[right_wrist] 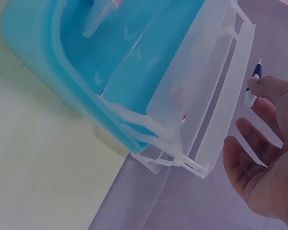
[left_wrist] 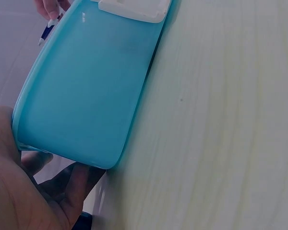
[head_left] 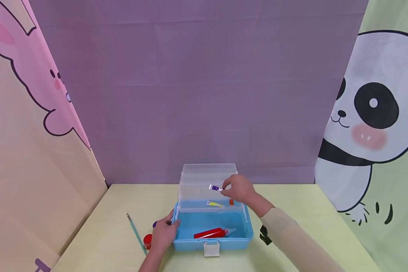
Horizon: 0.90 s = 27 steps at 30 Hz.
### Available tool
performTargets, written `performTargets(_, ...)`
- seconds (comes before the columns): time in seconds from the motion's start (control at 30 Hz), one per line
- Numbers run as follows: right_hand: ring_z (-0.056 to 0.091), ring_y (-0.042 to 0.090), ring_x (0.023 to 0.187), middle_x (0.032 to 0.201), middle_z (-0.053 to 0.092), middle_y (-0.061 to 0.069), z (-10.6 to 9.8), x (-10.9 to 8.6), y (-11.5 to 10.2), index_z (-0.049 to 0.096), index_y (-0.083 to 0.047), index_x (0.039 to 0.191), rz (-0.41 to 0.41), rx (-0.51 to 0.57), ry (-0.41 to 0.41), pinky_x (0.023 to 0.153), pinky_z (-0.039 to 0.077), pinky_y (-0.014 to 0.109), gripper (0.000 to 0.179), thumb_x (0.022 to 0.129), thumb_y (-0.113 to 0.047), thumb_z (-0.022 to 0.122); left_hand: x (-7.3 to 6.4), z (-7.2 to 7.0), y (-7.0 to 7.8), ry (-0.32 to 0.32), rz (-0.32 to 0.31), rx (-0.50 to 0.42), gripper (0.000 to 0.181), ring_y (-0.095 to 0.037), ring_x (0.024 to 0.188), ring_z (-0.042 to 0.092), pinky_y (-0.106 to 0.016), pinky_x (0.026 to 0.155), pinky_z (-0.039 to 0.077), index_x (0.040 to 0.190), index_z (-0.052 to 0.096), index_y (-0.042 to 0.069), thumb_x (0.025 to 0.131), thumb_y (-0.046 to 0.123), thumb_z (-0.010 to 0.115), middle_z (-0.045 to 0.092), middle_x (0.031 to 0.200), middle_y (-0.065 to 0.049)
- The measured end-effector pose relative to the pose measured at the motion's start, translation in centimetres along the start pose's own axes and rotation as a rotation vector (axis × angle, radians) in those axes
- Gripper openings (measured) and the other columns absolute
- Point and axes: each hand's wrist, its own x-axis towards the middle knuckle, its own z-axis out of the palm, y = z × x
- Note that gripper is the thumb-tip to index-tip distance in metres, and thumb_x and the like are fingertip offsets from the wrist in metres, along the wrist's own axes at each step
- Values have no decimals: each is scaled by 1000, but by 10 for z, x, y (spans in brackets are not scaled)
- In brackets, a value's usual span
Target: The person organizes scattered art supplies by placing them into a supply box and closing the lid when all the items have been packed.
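A blue storage box (head_left: 190, 246) with a white front latch (head_left: 211, 249) stands open on the table. My left hand (head_left: 164, 234) grips its left wall, thumb at the rim and fingers against the outside in the left wrist view. Above the raised translucent tray (head_left: 193, 194), my right hand (head_left: 240, 189) pinches a small purple-and-white paint tube (head_left: 215, 187) between thumb and forefinger; its other fingers are loosely bent in the right wrist view. A yellow tube (head_left: 214, 204) and an orange-red tube (head_left: 231, 202) lie in the tray. Inside the box lies a red squeeze bottle (head_left: 210, 233) with a clear nozzle.
Left of the box are a teal pencil (head_left: 136, 232) and a small red jar (head_left: 147, 241). A purple item (head_left: 154, 224) is partly hidden behind my left hand. Beside my right forearm lies a black object (head_left: 265, 235). A purple cloth (head_left: 204, 94) hangs behind the table.
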Motion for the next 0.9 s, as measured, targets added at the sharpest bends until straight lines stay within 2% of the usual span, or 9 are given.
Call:
performTargets(0.3, 61, 18, 84, 97, 69, 0, 2, 0, -2, 76, -19, 92, 17, 5, -14, 63, 56, 28, 15, 81, -28, 79, -1, -1, 1, 0, 18, 4, 56, -45, 111, 54, -55, 85, 49, 146, 43, 12, 94, 23, 62, 55, 129, -29)
performTargets(0.63, 61, 18, 82, 97, 69, 1, 5, -6, 2, 76, -17, 92, 18, 16, -25, 61, 55, 28, 16, 81, -28, 80, -6, 3, -3, -5, -24, 4, 55, -35, 97, 56, -39, 71, 49, 144, 45, 13, 93, 23, 64, 59, 120, -27)
performTargets(0.9, 60, 17, 81, 94, 68, -2, 7, -2, 5, 77, -18, 92, 24, 22, 1, 61, 55, 28, 16, 80, -28, 80, -2, 2, -4, 20, -11, 6, 55, -37, 99, 57, -45, 75, 50, 144, 46, 12, 93, 23, 64, 59, 121, -27)
